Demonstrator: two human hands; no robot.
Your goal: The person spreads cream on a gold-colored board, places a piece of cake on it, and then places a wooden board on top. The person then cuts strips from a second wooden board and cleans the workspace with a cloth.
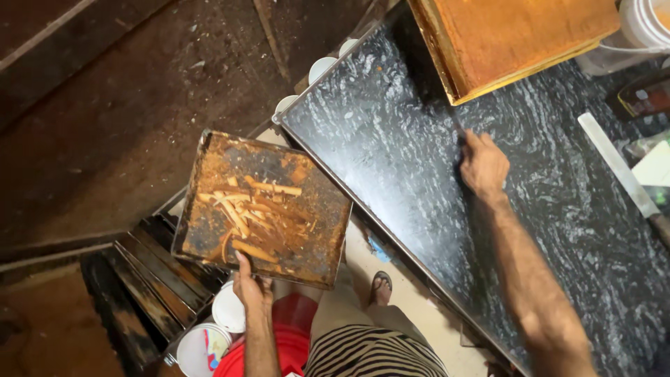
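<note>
Black stone counter (419, 160) with white swirls fills the right side, and a dirty brown floor (139, 91) fills the far left.

Hard to see or cut off:
- Big wooden tray (509, 38) sits at the far edge of the counter. Only 1 corner part shows; the rest runs out of view.
- White tub (645, 28) at the far right is cut off by the edge.
- Long flat knife (621, 171) lies on the right of the counter. Its handle end is cut off.
- Red bucket (293, 335) is near, partly hidden behind the left arm and the striped cloth (377, 352).
- Small stuff at the far right edge is too dark to make out.
- 1 foot in a sandal (380, 283) shows; can't see the other.

Counts: 2 hands, 1 dark tray, 1 wooden tray, 1 knife, 1 red bucket, approx 3 white round lids (322, 68) along the far counter edge, 2 white round tubs (227, 311) near the bucket.

Left hand (252, 286) grips the near edge of the burnt metal tray (262, 206), thumb on top. That tray is held up in the air, left of the counter, over dark stacked trays (146, 286). Thin pale strips and brown crumbs (255, 213) lie on it.

Right hand (483, 166) rests on the counter, fingers bent down and touching the stone, holding nothing, just near the wooden tray's corner.
</note>
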